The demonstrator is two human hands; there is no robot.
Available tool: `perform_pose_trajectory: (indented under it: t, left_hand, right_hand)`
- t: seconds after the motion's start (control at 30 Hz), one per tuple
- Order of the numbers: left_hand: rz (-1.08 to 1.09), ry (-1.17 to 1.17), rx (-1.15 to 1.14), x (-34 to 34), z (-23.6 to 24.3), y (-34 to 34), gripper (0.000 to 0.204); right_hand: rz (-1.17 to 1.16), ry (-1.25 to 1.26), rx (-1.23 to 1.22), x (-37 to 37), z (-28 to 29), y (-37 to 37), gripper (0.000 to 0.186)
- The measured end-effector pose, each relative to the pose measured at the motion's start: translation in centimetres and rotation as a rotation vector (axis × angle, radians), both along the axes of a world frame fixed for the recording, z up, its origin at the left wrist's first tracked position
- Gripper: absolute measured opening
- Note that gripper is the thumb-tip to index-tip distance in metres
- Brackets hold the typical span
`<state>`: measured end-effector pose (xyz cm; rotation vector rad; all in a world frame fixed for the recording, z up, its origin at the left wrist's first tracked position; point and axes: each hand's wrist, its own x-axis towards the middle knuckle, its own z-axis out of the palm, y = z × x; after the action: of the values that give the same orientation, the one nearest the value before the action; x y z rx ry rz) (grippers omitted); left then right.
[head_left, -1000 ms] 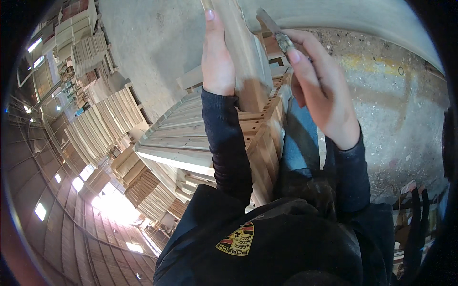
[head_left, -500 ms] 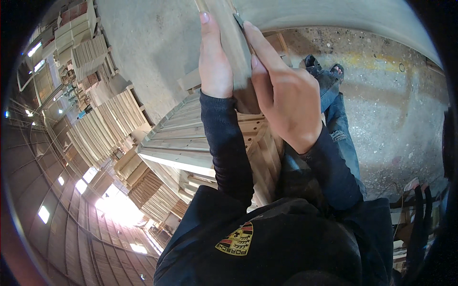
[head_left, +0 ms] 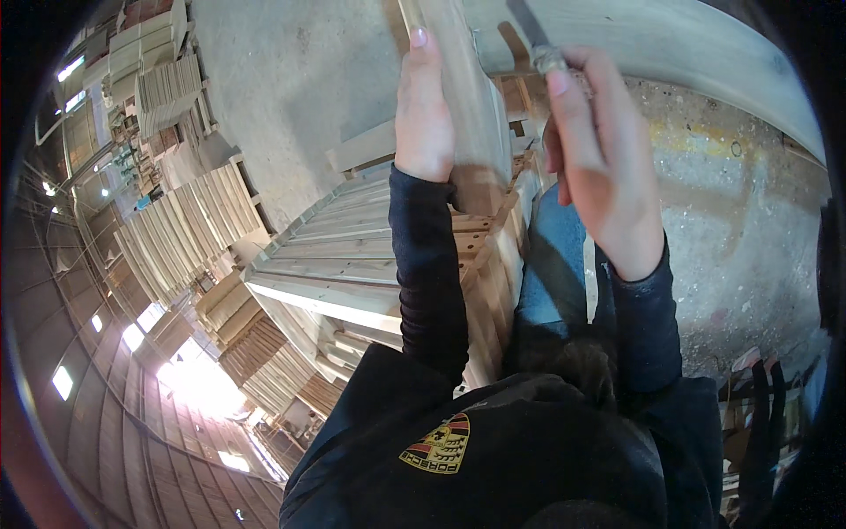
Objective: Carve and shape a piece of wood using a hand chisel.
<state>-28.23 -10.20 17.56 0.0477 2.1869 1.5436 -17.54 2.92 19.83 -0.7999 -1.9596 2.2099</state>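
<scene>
My left hand (head_left: 426,115) grips a long pale wooden piece (head_left: 474,106) along its left side, thumb lying along it. The piece stands over a slatted wooden stack (head_left: 322,282), whose right end shows a row of dark holes. My right hand (head_left: 604,159) is closed on a thin, flat blade tool (head_left: 539,39), pinched at its worn handle between thumb and fingers. The blade points up, just right of the piece and apart from it. The far ends of both piece and blade reach the blurred upper part of the view.
Stacks of boards (head_left: 176,229) line the concrete floor (head_left: 264,70) on the left. A large curved pale surface (head_left: 705,62) spans the upper right. My jeans-clad leg (head_left: 551,264) is beside the slatted stack. Dark upright shapes (head_left: 762,423) stand at the lower right, too dim to make out.
Half a second ago the blade lay against the piece's right edge; now my right hand has moved up and right, away from it. My left hand and the piece have shifted slightly right.
</scene>
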Motion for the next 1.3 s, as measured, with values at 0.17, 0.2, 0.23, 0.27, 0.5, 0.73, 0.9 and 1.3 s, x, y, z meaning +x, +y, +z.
perform_pose_trajectory:
  t: [0.17,0.2,0.23,0.27,0.5,0.73,0.9,1.3]
  left_hand:
    - [0.016,0.048,0.015,-0.2,-1.0,-0.2,0.071]
    - [-0.005,0.024,0.035,-0.2,-1.1,-0.1,0.071]
    - [-0.027,-0.001,0.055,-0.3,-1.2,-0.1,0.072]
    - [-0.032,-0.002,0.050,-0.3,-1.4,-0.3,0.072]
    - [0.032,-0.083,0.054,0.2,0.1,0.2,0.077]
    - [0.024,-0.055,0.037,0.2,0.8,0.4,0.075]
    - [0.064,-0.031,0.016,0.4,0.8,0.5,0.073]
    - [0.118,-0.052,0.010,0.8,1.2,0.8,0.071]
  right_hand:
    - [0.056,0.051,0.526,-0.9,-1.1,-0.3,0.020]
    - [0.081,0.082,0.677,-1.1,-1.2,-0.1,0.020]
    - [0.076,0.081,0.672,-1.0,-1.0,0.3,0.020]
    - [0.171,0.068,0.497,-0.7,-0.5,0.7,0.019]
    - [0.195,-0.219,0.111,0.0,3.3,1.8,0.033]
    - [0.080,0.198,-0.074,2.2,-1.8,-2.3,0.040]
    - [0.101,0.153,-0.099,2.7,-2.3,-4.2,0.042]
    - [-0.028,0.157,0.148,1.7,-1.3,-5.3,0.047]
